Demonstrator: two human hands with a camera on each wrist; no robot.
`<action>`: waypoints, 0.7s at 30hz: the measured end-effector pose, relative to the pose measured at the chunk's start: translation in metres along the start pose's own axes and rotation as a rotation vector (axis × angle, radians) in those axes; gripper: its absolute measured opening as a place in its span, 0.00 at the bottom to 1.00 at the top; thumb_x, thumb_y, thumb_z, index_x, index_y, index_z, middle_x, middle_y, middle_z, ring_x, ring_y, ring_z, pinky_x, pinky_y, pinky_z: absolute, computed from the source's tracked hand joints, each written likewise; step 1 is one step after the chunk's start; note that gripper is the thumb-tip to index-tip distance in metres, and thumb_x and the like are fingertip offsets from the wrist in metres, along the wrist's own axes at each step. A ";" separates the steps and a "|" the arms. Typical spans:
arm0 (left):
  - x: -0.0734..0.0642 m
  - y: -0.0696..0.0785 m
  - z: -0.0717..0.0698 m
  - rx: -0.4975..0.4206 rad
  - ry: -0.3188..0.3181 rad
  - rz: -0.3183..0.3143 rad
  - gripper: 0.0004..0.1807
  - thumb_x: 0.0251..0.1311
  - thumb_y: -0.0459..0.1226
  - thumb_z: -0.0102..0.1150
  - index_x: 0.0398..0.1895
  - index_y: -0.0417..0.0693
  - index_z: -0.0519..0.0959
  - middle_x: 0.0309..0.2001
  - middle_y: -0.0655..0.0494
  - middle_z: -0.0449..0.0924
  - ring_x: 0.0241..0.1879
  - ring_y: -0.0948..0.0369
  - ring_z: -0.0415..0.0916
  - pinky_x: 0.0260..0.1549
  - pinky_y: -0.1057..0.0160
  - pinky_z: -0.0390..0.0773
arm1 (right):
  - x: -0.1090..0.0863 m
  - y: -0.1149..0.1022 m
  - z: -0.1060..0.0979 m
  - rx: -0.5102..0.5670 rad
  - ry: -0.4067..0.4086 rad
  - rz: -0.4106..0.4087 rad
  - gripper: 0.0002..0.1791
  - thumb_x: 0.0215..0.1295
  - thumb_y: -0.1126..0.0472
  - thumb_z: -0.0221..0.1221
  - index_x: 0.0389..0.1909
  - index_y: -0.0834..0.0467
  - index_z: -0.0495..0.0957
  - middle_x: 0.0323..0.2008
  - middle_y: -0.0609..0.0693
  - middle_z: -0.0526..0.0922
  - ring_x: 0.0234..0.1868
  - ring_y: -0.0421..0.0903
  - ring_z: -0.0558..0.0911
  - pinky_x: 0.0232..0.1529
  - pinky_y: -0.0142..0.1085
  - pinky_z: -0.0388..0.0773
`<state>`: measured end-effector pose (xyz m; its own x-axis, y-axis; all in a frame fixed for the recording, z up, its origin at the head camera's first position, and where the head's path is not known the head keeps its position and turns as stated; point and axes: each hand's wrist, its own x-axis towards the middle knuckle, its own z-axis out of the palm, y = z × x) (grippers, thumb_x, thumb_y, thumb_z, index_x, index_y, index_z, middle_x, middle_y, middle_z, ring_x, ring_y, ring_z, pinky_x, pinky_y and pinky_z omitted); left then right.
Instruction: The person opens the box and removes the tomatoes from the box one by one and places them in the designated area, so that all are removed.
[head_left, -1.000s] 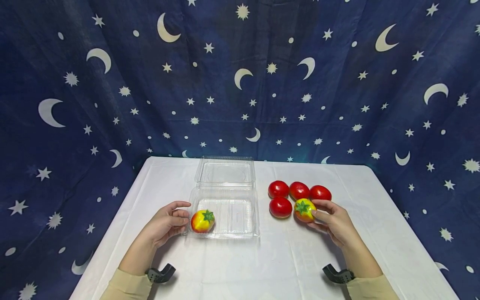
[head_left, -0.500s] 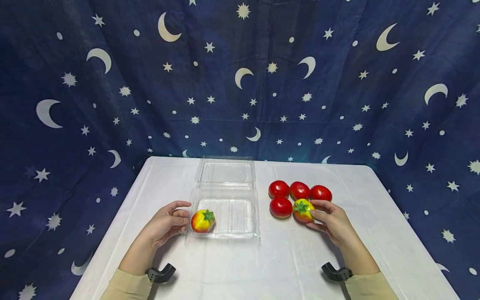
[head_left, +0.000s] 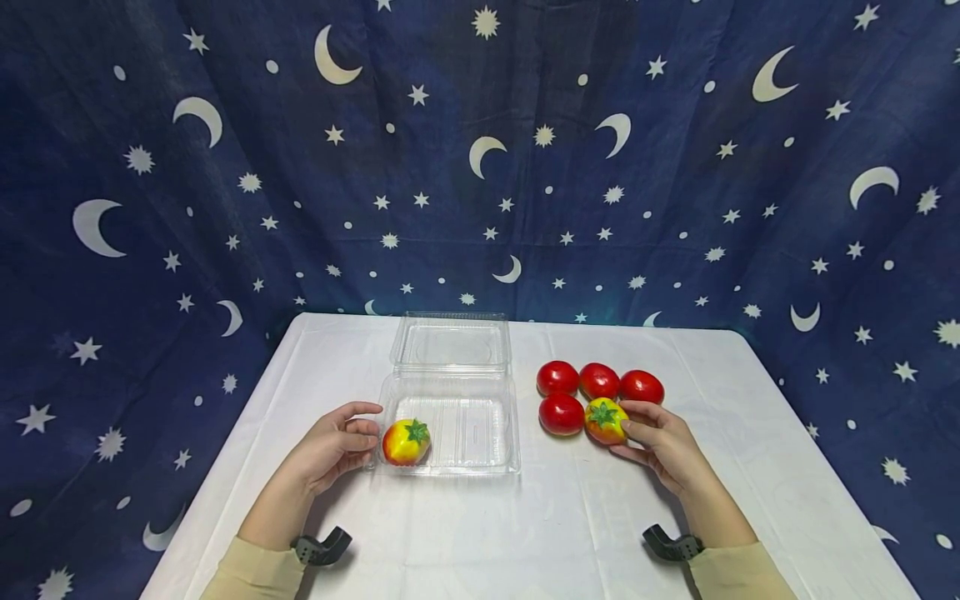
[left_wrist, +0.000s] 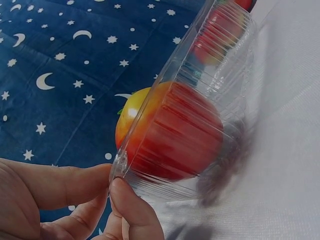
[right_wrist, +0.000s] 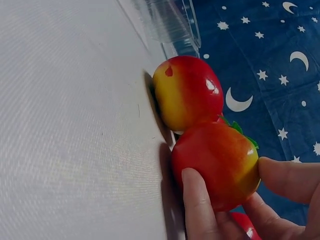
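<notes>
My left hand (head_left: 339, 446) pinches the left rim of a clear plastic clamshell container (left_wrist: 122, 162) between thumb and finger. A yellow-and-red tomato (head_left: 405, 442) with a green leafy top sits in the container's front left corner. On the right, my right hand (head_left: 663, 446) grips a second yellow-and-red tomato (right_wrist: 217, 165), thumb on one side and fingers on the other. Its green top faces up, close over the white table. Directly to its left lies a red tomato (right_wrist: 187, 92), which it overlaps in the right wrist view.
Behind the held tomato, red tomatoes (head_left: 598, 382) lie in a row. The container's lid (head_left: 450, 343) is folded back, away from me. A white cloth covers the table (head_left: 480, 542), and a dark blue curtain (head_left: 420, 167) with moons and stars hangs behind it.
The right hand and its tomato have shifted slightly left, closer to the neighbouring red tomato. The left hand and the container have stayed put.
</notes>
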<state>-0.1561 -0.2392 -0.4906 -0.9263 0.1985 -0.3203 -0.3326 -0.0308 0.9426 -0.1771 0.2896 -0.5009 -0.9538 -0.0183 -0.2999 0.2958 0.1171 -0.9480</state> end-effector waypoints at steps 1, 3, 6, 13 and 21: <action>0.000 0.000 0.000 0.000 -0.001 0.001 0.34 0.65 0.24 0.59 0.74 0.34 0.64 0.40 0.56 0.82 0.32 0.65 0.80 0.33 0.70 0.84 | 0.000 0.000 0.000 -0.001 -0.001 -0.003 0.32 0.79 0.62 0.59 0.79 0.63 0.63 0.62 0.50 0.77 0.55 0.38 0.85 0.54 0.46 0.89; 0.000 0.000 0.000 0.001 0.000 0.001 0.34 0.65 0.24 0.59 0.74 0.34 0.64 0.40 0.57 0.82 0.32 0.65 0.80 0.33 0.70 0.84 | 0.000 0.001 0.000 -0.002 -0.001 -0.007 0.32 0.79 0.62 0.59 0.79 0.63 0.63 0.62 0.50 0.77 0.55 0.38 0.85 0.54 0.46 0.89; 0.000 0.000 0.001 0.000 0.004 0.001 0.34 0.65 0.24 0.59 0.74 0.33 0.63 0.40 0.57 0.82 0.32 0.65 0.80 0.33 0.69 0.84 | 0.001 0.002 0.000 0.002 0.004 -0.007 0.32 0.79 0.61 0.59 0.79 0.62 0.63 0.63 0.50 0.77 0.55 0.39 0.85 0.54 0.46 0.89; 0.000 -0.001 0.001 -0.003 0.008 0.003 0.33 0.65 0.24 0.59 0.74 0.34 0.64 0.39 0.57 0.82 0.32 0.64 0.80 0.33 0.69 0.84 | 0.001 0.002 0.000 -0.007 0.012 -0.014 0.32 0.80 0.59 0.59 0.80 0.61 0.64 0.64 0.49 0.77 0.54 0.37 0.85 0.53 0.45 0.89; 0.001 -0.002 0.001 -0.016 0.004 0.000 0.33 0.66 0.24 0.59 0.74 0.35 0.64 0.39 0.58 0.82 0.32 0.65 0.79 0.33 0.69 0.85 | -0.001 0.003 0.000 -0.034 0.035 -0.015 0.31 0.81 0.58 0.57 0.80 0.60 0.64 0.70 0.57 0.72 0.54 0.37 0.83 0.52 0.44 0.90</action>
<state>-0.1558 -0.2382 -0.4925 -0.9271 0.1946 -0.3203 -0.3349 -0.0470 0.9411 -0.1753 0.2901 -0.5040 -0.9596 0.0141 -0.2811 0.2799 0.1509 -0.9481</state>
